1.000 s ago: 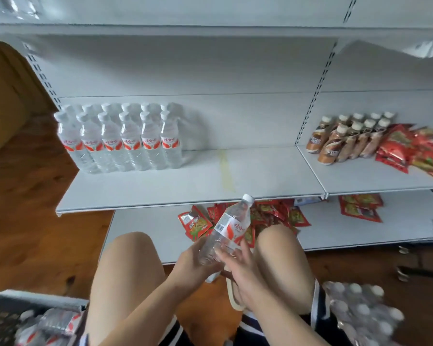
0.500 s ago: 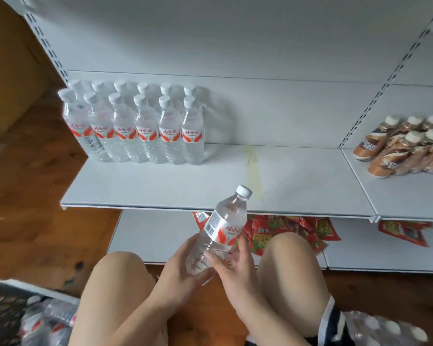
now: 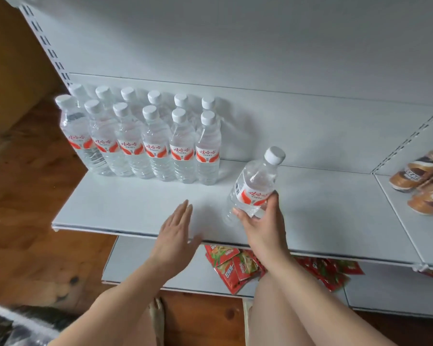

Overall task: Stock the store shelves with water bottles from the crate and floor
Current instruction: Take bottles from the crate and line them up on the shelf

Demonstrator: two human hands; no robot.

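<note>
Left hand released, flat and empty; right hand grips tilted clear water bottle.
Set down askew, it could topple.

On our white metal shelf, two rows of clear plastic water bottles stand at the back left. To their right, our right grip holds a clear capped plastic bottle, tilted. Red flat packets lie on the lower white shelf beneath.

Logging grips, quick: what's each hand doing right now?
Left hand: open, fingers straight, holding nothing.
Right hand: grips the water bottle.
</note>
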